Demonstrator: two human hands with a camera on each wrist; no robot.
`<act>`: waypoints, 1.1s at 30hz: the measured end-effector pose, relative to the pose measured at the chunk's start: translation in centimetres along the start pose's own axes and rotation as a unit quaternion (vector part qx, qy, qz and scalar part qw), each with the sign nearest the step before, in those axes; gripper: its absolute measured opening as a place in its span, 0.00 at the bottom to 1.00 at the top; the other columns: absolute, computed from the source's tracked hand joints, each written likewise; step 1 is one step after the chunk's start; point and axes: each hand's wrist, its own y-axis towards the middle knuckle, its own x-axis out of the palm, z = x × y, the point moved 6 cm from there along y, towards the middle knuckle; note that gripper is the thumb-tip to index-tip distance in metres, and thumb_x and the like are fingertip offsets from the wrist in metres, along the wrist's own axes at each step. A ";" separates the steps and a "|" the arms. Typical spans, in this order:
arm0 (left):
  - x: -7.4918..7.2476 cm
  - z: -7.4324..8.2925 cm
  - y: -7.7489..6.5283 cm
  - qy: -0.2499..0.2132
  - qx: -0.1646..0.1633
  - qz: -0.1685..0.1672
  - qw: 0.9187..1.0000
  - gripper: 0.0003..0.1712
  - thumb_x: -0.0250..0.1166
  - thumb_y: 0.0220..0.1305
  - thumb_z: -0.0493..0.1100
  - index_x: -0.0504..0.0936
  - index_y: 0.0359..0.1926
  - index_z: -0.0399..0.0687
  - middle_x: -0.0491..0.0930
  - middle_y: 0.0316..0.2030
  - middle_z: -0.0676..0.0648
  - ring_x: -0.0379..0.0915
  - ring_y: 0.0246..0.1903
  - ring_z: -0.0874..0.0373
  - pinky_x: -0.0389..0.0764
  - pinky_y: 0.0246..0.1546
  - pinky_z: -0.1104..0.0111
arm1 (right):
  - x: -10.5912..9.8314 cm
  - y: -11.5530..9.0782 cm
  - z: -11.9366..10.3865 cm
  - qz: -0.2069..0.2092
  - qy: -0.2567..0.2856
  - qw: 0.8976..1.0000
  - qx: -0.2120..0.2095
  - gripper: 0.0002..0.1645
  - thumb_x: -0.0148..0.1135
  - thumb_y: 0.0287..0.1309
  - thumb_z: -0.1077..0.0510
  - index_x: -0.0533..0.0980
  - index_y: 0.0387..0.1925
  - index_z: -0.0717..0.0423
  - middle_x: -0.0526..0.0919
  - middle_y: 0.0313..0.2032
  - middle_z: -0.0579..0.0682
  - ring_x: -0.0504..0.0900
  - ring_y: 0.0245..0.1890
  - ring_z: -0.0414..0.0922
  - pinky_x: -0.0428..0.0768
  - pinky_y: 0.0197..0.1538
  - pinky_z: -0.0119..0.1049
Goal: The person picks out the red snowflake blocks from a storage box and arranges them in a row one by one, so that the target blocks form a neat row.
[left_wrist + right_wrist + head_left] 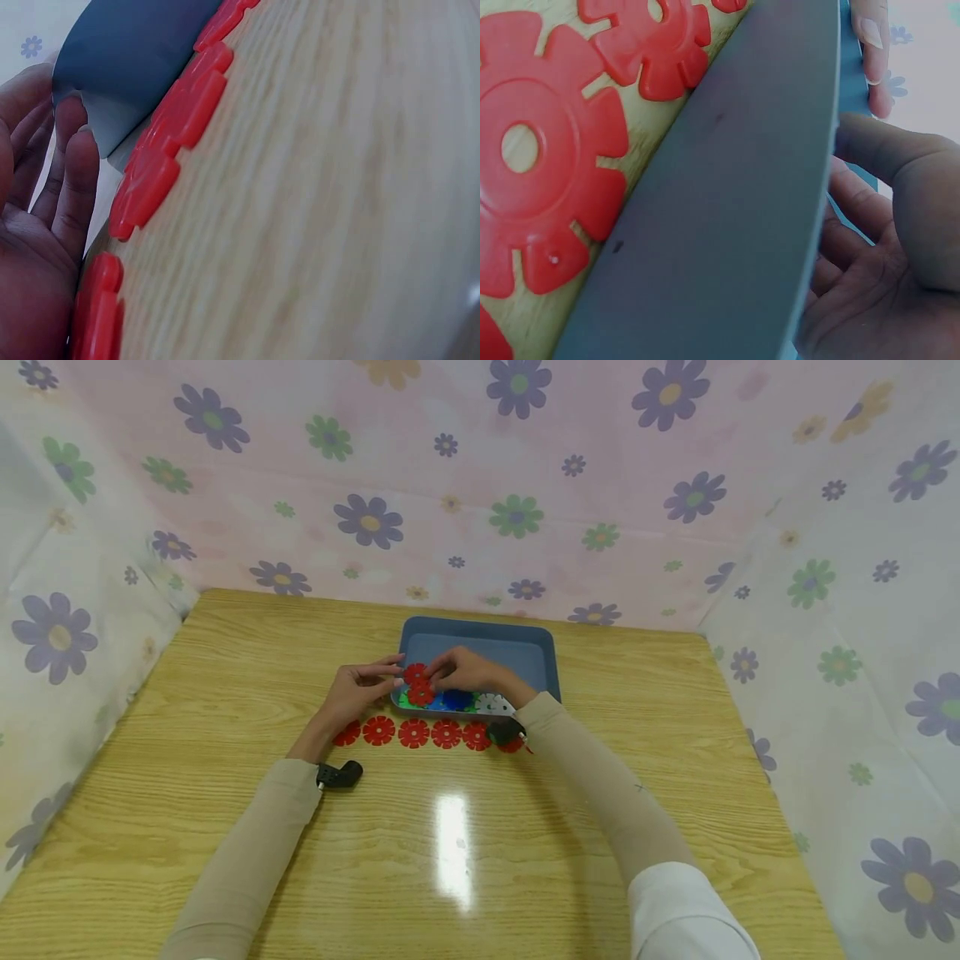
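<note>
A blue-grey tray (480,628) lies on the table, with red flower-shaped plastic discs (420,696) at its left end and blue, green and white ones beside them. My right hand (471,671) reaches over the near rim, thumb and index finger pinching the right edge of a red disc (416,674); its fingertips are hidden behind the tray wall (712,172) in the right wrist view. At the tray's left end is my left hand (360,687), fingers extended and loosely bent around the corner, seen close to the wall (135,60) in the left wrist view.
Along the tray's near side runs a row of several red discs (413,733) on the wooden table (300,843). The right forearm and wrist camera (507,731) hang over the row's right end. Flowered cloth (450,552) stands behind and at both sides.
</note>
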 end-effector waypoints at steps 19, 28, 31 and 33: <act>-0.1 -0.3 0.1 0.003 -0.003 0.004 1.000 0.22 0.66 0.70 0.37 0.80 0.58 0.25 0.72 0.70 0.40 0.79 0.56 0.64 0.77 0.30 0.74 | 0.9 0.2 -1.0 -0.033 -0.031 0.999 -0.006 0.15 0.63 0.68 0.63 0.82 0.53 0.66 0.87 0.49 0.59 0.86 0.49 0.49 0.82 0.56 0.37; -0.1 -0.3 0.1 0.004 -0.006 0.003 1.000 0.22 0.66 0.70 0.38 0.80 0.58 0.25 0.72 0.70 0.41 0.76 0.61 0.64 0.77 0.34 0.75 | 1.3 0.5 -1.4 -0.035 -0.035 0.999 -0.008 0.15 0.65 0.66 0.64 0.82 0.52 0.67 0.88 0.46 0.60 0.86 0.46 0.49 0.83 0.52 0.36; 0.0 -0.2 0.1 0.002 -0.004 0.003 1.000 0.22 0.66 0.70 0.37 0.79 0.58 0.24 0.71 0.70 0.39 0.74 0.64 0.62 0.77 0.36 0.76 | 1.3 0.6 -1.4 -0.031 -0.033 0.999 -0.004 0.15 0.66 0.65 0.64 0.82 0.52 0.67 0.88 0.47 0.60 0.86 0.48 0.49 0.83 0.53 0.36; 0.0 -0.2 0.1 0.000 -0.003 0.003 1.000 0.22 0.66 0.70 0.37 0.79 0.58 0.23 0.71 0.70 0.38 0.73 0.64 0.61 0.77 0.37 0.76 | 1.3 0.6 -1.3 -0.030 -0.034 0.999 -0.002 0.15 0.67 0.65 0.64 0.82 0.52 0.67 0.88 0.48 0.60 0.86 0.49 0.50 0.83 0.53 0.36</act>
